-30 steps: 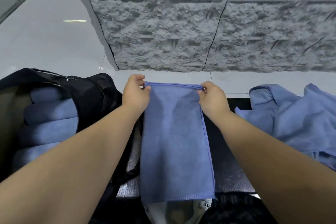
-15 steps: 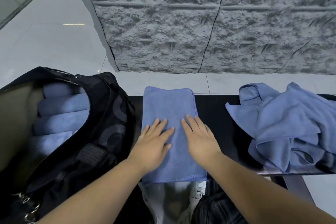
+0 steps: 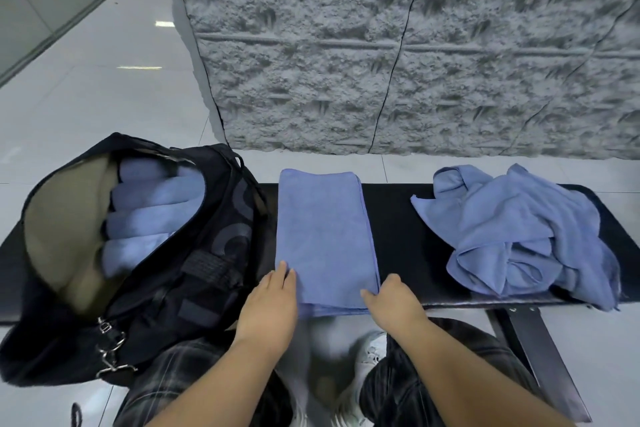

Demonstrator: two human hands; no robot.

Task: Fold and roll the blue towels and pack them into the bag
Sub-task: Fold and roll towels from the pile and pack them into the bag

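A folded blue towel (image 3: 323, 236) lies flat as a long strip across the middle of the black bench (image 3: 408, 246). My left hand (image 3: 272, 305) rests on its near left corner with fingers straight. At the near right corner my right hand (image 3: 394, 298) has its thumb on top of the towel and its fingers curled down over the edge. The open black bag (image 3: 194, 270) stands on the bench's left end, and several rolled blue towels (image 3: 152, 215) lie stacked inside it.
A crumpled pile of loose blue towels (image 3: 519, 232) sits on the right end of the bench. A rough grey stone wall (image 3: 398, 45) rises behind it, above glossy white floor tiles. My knees and shoes are below the bench's near edge.
Both hands left the towel's far edge, smoothed down its middle and now sit at its near corners. The towel lies flat, folded shorter than before.
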